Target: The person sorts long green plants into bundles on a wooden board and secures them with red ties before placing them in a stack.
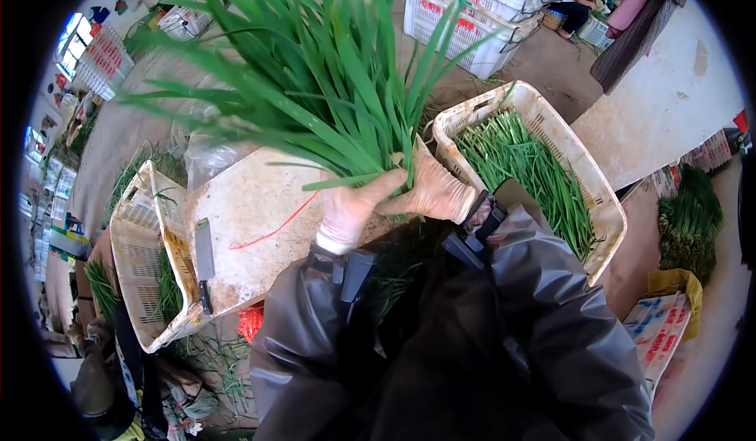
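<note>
Both hands, in pale thin gloves, grip a large bunch of long flat green leaves, probably garlic chives, near its base. My left hand wraps the bunch from the left, its thumb across the front. From the right, my right hand closes on the same bunch. The leaves fan up and to the left, their tips blurred. Left of my hands a red tie string lies on the stained white board. Near the board's left edge is a knife with a broad blade and a black handle.
A white plastic crate of cut greens stands at the right. Another crate adjoins the board's left end. Stacked white crates stand beyond. A person sits at the upper right. More greens lie at the far right.
</note>
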Action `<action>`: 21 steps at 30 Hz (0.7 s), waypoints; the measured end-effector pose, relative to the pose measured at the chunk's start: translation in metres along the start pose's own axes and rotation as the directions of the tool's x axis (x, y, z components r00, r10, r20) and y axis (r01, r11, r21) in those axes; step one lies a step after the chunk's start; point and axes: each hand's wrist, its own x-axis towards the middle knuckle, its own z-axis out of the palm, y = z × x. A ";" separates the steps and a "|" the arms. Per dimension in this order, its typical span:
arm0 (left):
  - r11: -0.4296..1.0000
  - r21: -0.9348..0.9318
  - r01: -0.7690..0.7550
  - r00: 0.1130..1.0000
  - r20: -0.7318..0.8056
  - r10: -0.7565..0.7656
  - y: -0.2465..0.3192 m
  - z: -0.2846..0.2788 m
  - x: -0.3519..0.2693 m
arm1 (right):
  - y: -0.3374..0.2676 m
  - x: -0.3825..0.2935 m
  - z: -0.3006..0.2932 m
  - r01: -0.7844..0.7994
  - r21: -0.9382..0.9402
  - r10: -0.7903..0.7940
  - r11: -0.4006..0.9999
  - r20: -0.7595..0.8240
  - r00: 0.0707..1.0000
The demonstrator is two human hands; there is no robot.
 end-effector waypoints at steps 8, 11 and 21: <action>0.991 0.129 0.032 0.988 0.149 -0.051 -0.040 0.004 -0.003 | 0.065 0.002 0.010 0.010 0.331 0.040 0.944 -0.143 0.989; 0.989 0.121 0.082 0.976 0.194 -0.104 -0.040 0.006 0.001 | 0.082 0.004 0.011 0.001 0.216 0.044 0.976 -0.205 0.978; 0.907 0.418 -0.055 0.990 0.139 -0.004 -0.050 0.010 0.004 | 0.078 0.009 0.004 0.048 -0.009 -0.049 0.999 -0.190 0.981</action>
